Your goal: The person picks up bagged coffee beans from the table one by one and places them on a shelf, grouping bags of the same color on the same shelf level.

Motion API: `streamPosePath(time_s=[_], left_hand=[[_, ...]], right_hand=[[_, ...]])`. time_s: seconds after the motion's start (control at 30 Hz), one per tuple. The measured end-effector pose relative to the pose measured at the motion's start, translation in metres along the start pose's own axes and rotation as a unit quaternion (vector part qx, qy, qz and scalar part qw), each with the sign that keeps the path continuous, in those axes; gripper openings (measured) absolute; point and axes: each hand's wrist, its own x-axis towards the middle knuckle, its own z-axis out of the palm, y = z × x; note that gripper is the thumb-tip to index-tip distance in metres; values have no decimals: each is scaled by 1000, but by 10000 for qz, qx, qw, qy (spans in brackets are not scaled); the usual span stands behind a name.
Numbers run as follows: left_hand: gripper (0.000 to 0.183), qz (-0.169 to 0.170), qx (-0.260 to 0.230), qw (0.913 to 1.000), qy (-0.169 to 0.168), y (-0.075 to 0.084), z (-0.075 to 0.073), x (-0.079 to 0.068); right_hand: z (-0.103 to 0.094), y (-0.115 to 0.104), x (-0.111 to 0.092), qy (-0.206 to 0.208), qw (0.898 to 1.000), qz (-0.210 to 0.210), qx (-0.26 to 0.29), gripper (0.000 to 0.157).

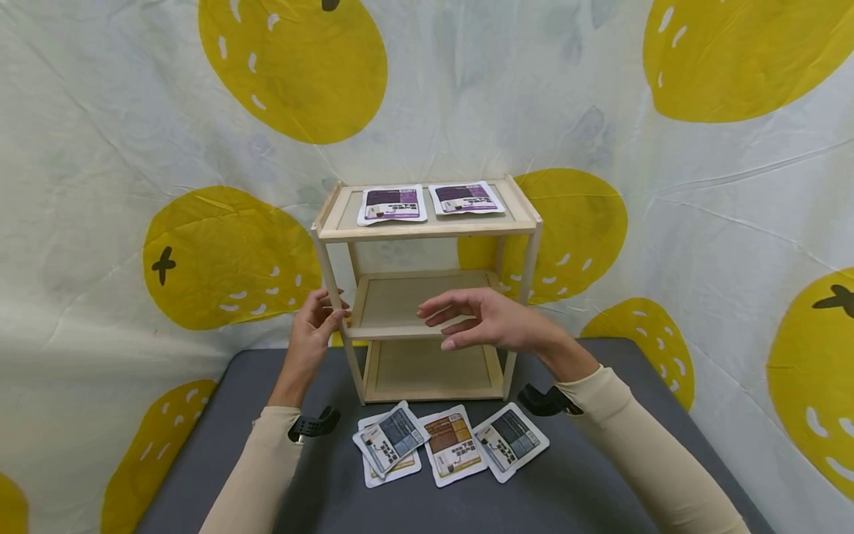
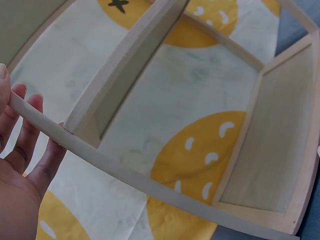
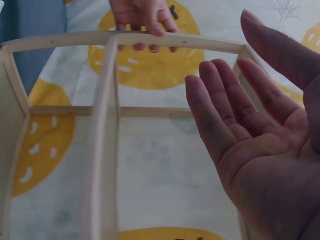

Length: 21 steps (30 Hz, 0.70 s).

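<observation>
A pale wooden three-tier shelf rack stands in the middle of the head view. My left hand holds its front left post, thumb in front and fingers behind, near the middle tier; the left wrist view shows the hand at that post. In front of the middle tier my right hand hovers, holding nothing. Its fingers are relaxed and slightly bent in the right wrist view. Two purple-labelled pouches, a left one and a right one, lie side by side on the top tier.
Before the rack, several flat pouches lie on the dark grey table: a blue-grey one overlapping another at left, a brown one and a dark-labelled one. A white cloth with yellow fruit prints hangs behind.
</observation>
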Motion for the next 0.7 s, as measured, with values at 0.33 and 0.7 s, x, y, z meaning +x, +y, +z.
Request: streamPosePath(time_s=[0.33,0.7], left_hand=[[39,27,37,10000,-3,-1,-1,0],[36,1,67,10000,18,-1,-1,-1]], right_hand=[[6,31,0,-284,9995,-116,80,56],[4,56,-9,-408,9991,44,-54,53]])
